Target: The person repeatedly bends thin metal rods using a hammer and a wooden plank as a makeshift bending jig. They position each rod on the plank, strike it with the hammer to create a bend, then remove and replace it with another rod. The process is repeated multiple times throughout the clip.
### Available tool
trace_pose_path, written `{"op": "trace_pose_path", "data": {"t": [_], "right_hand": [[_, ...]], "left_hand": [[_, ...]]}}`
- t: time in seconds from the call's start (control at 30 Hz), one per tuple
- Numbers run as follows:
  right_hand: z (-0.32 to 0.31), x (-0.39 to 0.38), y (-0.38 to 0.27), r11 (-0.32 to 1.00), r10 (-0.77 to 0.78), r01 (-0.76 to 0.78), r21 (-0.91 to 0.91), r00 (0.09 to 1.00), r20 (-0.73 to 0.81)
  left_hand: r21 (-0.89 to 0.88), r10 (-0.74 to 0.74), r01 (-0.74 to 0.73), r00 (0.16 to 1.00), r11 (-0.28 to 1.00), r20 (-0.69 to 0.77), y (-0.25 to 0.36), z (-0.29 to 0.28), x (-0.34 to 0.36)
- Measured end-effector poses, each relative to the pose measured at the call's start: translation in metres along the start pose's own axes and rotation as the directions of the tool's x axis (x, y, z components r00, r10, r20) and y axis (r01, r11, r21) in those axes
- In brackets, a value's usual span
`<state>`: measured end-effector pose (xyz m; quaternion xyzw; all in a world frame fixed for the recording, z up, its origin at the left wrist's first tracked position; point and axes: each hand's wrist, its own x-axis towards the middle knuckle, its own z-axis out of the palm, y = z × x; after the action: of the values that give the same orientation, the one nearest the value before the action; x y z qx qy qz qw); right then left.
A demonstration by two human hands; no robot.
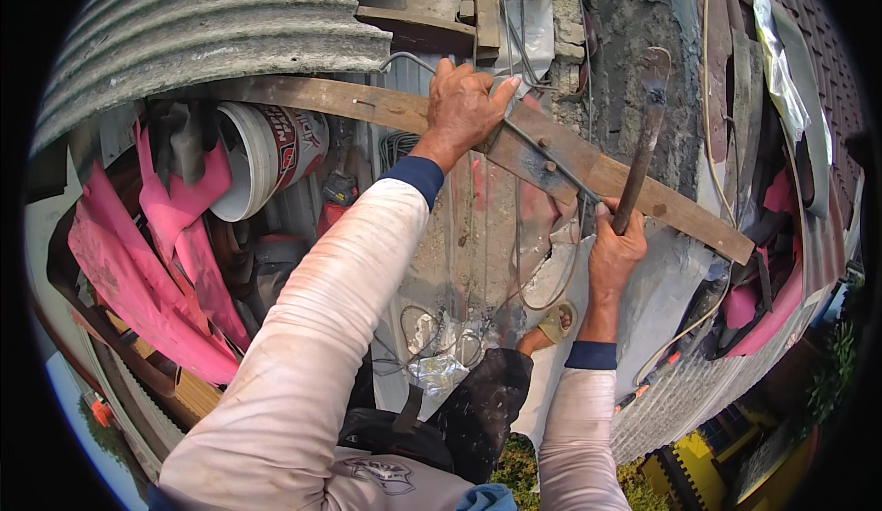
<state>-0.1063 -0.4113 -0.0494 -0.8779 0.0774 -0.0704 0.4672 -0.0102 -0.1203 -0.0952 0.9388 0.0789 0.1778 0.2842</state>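
Observation:
My left hand (pixel 464 111) is closed over the far edge of a long wooden plank (pixel 344 102) that lies slantwise across the view. A dark cable (pixel 551 160) passes by this hand and along a shorter board piece (pixel 528 166) fixed to the plank with bolts or nails. Upright in my closed right hand (pixel 614 252) stands a rusty pry bar (pixel 643 130) with a flat, widened end. The right fingertips are at the plank's near edge, beside the cable; whether they touch it I cannot tell. A nail (pixel 365 103) sticks out of the plank left of my left hand.
Corrugated roofing (pixel 230 24) overhangs at upper left. A white bucket (pixel 243 166) lies tipped beside pink sheeting (pixel 138 272). Loose cables (pixel 524 300) loop below the plank, near my sandalled foot (pixel 556 323). Corrugated sheet (pixel 698 410) slopes off at lower right, with plants and yellow structures below.

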Motion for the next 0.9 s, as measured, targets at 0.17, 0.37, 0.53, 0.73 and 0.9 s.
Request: {"op": "trace_pose_path", "data": {"t": [0.17, 0.37, 0.53, 0.73, 0.9], "right_hand": [[0.000, 0.000, -0.002, 0.997, 0.047, -0.047, 0.058, 0.999, -0.001], [-0.023, 0.008, 0.000, 0.993, 0.114, -0.113, -0.024, 0.993, 0.036], [-0.118, 0.058, 0.000, 0.964, 0.153, -0.083, -0.253, 0.950, 0.271], [-0.157, 0.160, -0.007, 0.709, 0.020, 0.282, -0.647, 0.908, 0.418], [-0.122, 0.228, -0.018, 0.576, -0.092, 0.572, -0.584, 0.755, 0.649]], "left_hand": [[0.031, -0.056, 0.057, 0.998, 0.998, -0.015, 0.005, 0.003, 0.001], [0.049, -0.066, 0.067, 0.998, 0.997, -0.018, 0.000, 0.011, 0.001], [0.043, -0.054, 0.056, 0.998, 0.997, -0.045, -0.001, 0.013, 0.000], [0.083, -0.044, 0.050, 0.996, 0.995, -0.081, -0.002, 0.015, 0.001], [0.069, -0.029, 0.038, 0.991, 0.997, -0.130, -0.002, 0.018, -0.001]]}}
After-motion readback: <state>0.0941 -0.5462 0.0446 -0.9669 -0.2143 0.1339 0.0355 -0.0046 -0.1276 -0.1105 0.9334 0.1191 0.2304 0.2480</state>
